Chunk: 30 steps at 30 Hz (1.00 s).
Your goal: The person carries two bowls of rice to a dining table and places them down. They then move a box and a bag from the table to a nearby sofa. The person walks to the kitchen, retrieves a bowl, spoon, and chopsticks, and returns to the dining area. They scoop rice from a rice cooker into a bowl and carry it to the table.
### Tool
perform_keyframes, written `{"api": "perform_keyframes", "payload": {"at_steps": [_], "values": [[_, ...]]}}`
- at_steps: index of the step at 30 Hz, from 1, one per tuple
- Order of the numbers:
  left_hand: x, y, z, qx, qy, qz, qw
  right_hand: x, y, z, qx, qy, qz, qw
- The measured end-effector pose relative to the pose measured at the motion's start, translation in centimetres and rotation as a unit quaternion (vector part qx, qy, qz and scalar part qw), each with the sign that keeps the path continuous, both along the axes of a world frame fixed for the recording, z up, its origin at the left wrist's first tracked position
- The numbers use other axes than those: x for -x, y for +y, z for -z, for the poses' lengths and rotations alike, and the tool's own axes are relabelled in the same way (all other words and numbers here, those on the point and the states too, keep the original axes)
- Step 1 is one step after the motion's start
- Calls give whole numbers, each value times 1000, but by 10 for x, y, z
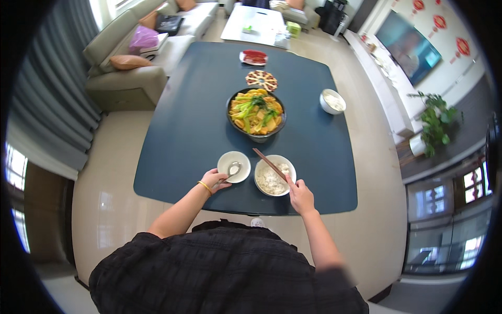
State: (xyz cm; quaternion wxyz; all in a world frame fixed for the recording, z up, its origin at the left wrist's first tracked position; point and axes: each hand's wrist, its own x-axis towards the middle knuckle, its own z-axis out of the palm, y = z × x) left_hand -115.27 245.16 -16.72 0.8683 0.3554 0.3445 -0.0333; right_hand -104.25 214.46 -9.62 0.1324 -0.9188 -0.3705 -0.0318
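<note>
My left hand [214, 179], with a yellow bangle at the wrist, is closed around the handle of a metal spoon [235, 168]. The spoon's head rests over a small white bowl [226, 160], and my fingers are at that bowl's near left rim. In my right hand [301, 197] is a pair of brown chopsticks [270, 163], slanting up and left across a white bowl of rice [270, 180]. Beyond both bowls stands a dark pot [259, 138] full of food with green leafy vegetables [256, 110] on top.
Behind the pot lie a round patterned trivet [261, 80] and a red-and-white packet [254, 57]. Another bowl of rice [333, 101] stands near the right edge of the dark blue table [178, 125]. A sofa [125, 81] is at far left, a white coffee table [256, 23] farther back.
</note>
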Motion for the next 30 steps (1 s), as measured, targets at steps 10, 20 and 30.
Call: {"api": "perform_keyframes", "payload": {"at_steps": [10, 20, 30], "values": [[11, 21, -5, -4, 5, 42, 999, 6, -19, 6, -67, -25, 25, 997], [5, 35, -41, -240, 57, -89, 965, 37, -92, 6, -233, 65, 165, 956], [4, 47, -66, -233, 1, -102, 967, -26, -61, -1, -282, 25, 127, 951]]}}
